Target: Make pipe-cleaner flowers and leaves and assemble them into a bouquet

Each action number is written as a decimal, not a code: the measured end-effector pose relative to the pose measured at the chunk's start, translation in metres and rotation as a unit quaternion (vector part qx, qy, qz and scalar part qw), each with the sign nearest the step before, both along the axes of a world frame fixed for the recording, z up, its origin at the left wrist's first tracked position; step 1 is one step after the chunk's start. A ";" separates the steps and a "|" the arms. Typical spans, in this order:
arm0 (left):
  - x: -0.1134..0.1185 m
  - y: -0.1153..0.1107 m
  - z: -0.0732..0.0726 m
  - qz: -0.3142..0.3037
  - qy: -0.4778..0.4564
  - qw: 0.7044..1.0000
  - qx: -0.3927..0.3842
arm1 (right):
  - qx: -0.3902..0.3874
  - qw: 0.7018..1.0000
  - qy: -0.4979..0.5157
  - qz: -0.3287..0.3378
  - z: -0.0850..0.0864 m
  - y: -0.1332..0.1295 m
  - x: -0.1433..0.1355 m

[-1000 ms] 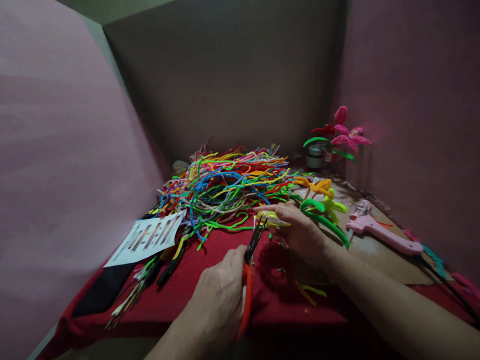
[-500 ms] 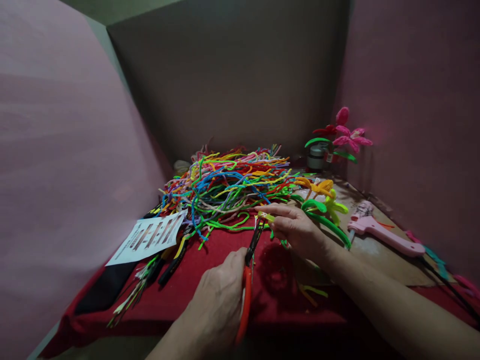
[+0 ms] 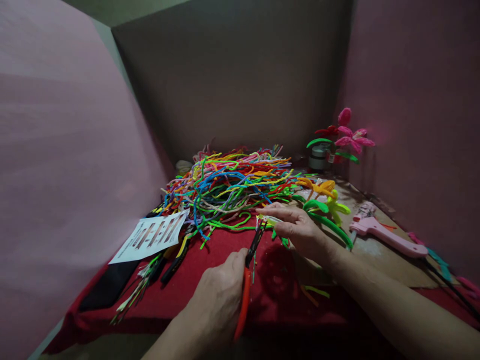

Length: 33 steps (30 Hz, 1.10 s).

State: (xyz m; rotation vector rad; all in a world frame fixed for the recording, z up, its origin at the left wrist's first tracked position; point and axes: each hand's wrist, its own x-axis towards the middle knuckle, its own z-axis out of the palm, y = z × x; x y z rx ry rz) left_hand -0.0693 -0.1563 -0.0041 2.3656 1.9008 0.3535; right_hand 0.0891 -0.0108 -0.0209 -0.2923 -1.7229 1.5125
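Note:
My left hand (image 3: 215, 290) is closed round the red-orange handles of a pair of dark-jawed pliers (image 3: 255, 246). Their jaws point up and away, with the tips against a short yellow piece (image 3: 270, 219), perhaps pipe cleaner. My right hand (image 3: 300, 227) pinches that piece between thumb and fingers, palm down. The fingers hide part of it, and its exact kind is hard to make out. Just beyond both hands rises a heap of many-coloured pipe cleaners (image 3: 240, 185).
On a board (image 3: 369, 250) at the right lie a pink glue gun (image 3: 388, 237) and pipe-cleaner flowers (image 3: 326, 189). A pink flower (image 3: 352, 137) stands behind them. Leftward, on red cloth (image 3: 221, 250), are a printed paper (image 3: 152, 237), yellow-black pliers (image 3: 178, 257) and a wire bundle (image 3: 137, 290).
The yellow piece has turned between my right fingers and shows a paler side. My fingers have opened slightly around it. The pliers stay at nearly the same place.

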 end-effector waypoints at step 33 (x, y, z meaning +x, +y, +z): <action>-0.046 0.048 0.000 0.179 0.207 0.958 -0.084 | -0.205 0.973 0.074 0.080 0.004 0.001 0.000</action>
